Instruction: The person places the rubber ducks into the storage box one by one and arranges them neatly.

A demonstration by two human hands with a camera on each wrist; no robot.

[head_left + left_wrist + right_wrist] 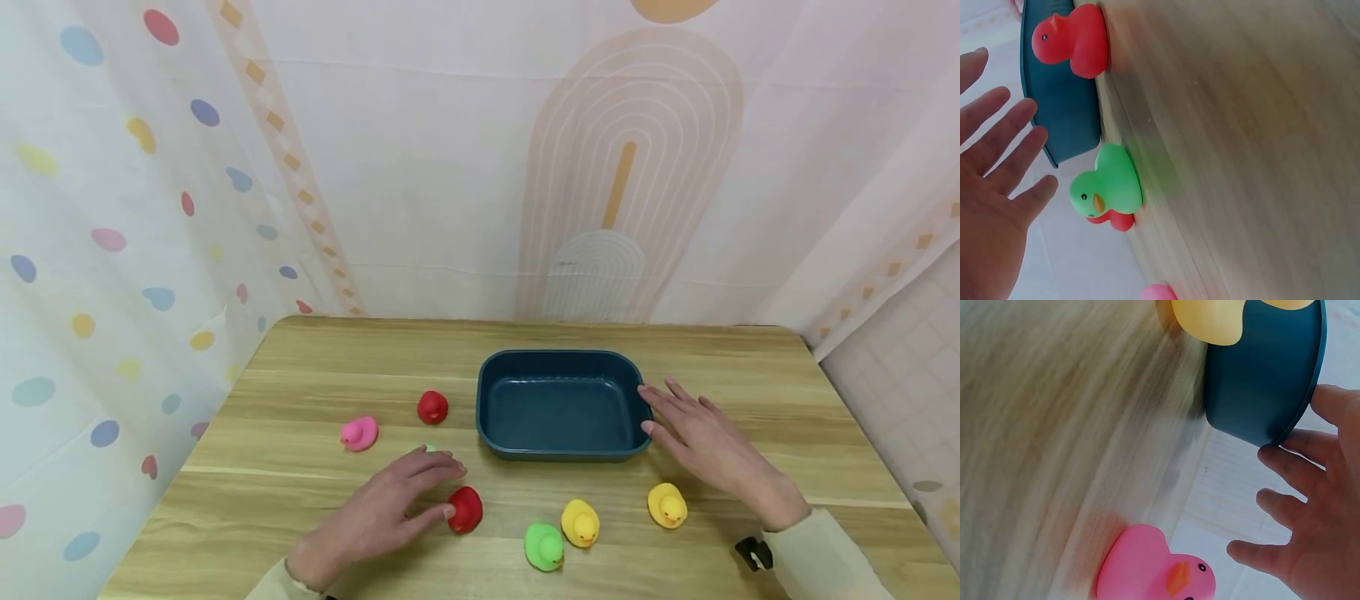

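Note:
A dark blue plastic basin [564, 456] stands on the wooden table. My right hand [708, 442] is at its right end, fingers spread, with thumb and fingertips right at the rim. Below that hand, a pink rubber duck [1141, 565] shows in the right wrist view. My left hand [393, 508] hovers palm down with loosely straight fingers, holding nothing. Its thumb overlaps a red rubber duck [467, 510] in the head view. A green rubber duck [1116, 181], mostly hidden under this hand from above, appears beside the fingers in the left wrist view.
Left of the basin sit another red duck [432, 407] and a pink duck [360, 434]. In front of it are a green duck [543, 546], a yellow duck [580, 523] and a second yellow duck [667, 505]. A patterned curtain [420, 167] hangs behind the table [247, 500].

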